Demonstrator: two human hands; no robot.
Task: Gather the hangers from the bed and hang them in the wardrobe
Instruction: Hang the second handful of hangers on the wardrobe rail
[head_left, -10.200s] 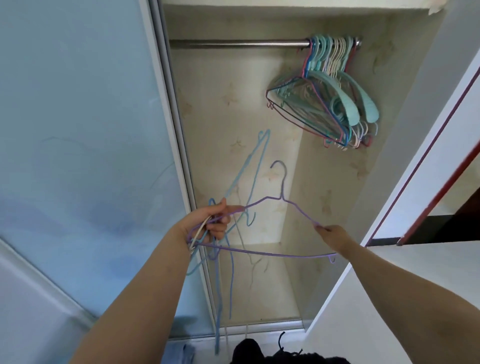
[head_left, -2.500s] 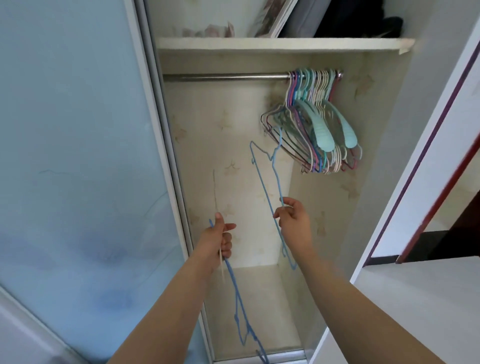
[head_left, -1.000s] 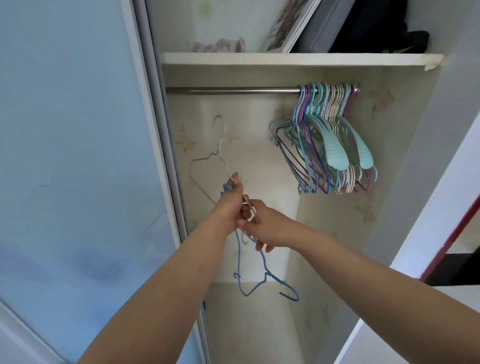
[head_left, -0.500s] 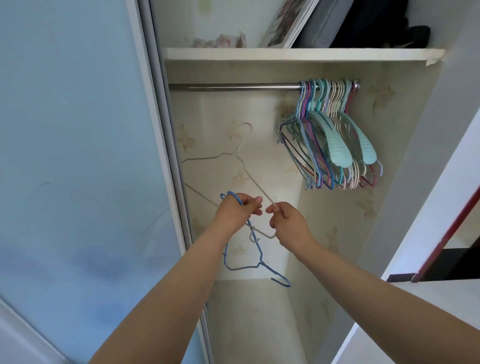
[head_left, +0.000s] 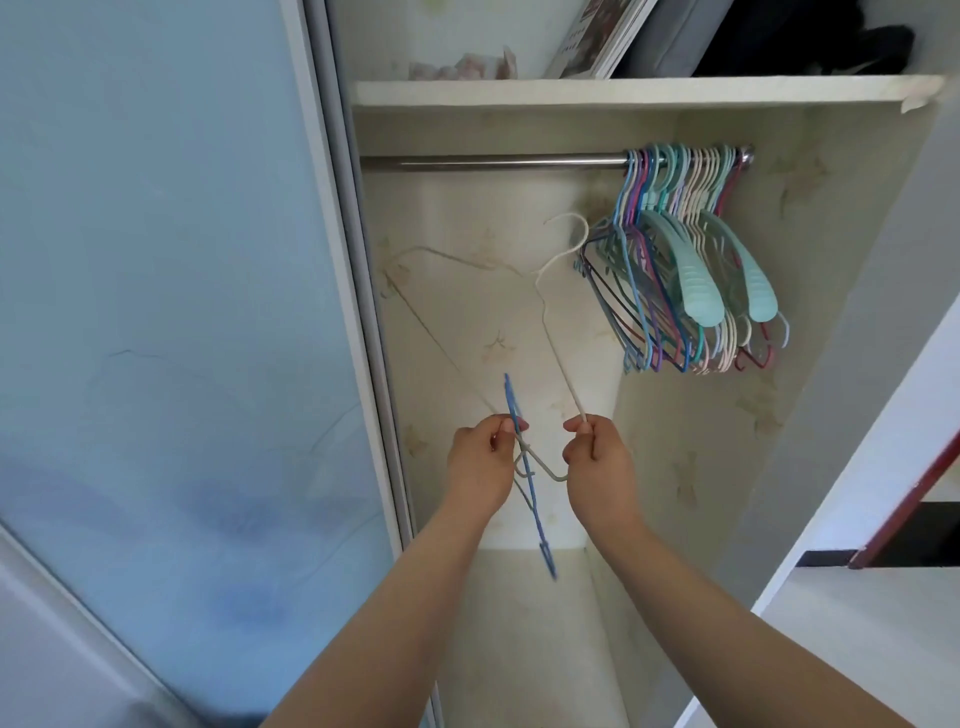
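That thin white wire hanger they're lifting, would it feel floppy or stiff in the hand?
Probably light and a bit springy: the white hanger is a thin wire outline, and the right hand pinches it by one arm. It likely snags: it crosses the blue hanger in the left hand.

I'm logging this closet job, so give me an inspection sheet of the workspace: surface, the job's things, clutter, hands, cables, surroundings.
Surface: wardrobe rail, bare along its left part; the bed is not in view.
Job's things: cream wire hanger held up below the rail, its hook not on the rail; blue wire hanger hanging down from the left hand; bunch of hung hangers at the rail's right end.
Clutter: books and dark items on the top shelf.
Hands: left hand grips the blue hanger and one arm of the cream one; right hand pinches the cream hanger's other arm.
Cables: nothing seen.
Surroundings: blue sliding door at left, white wall at right.
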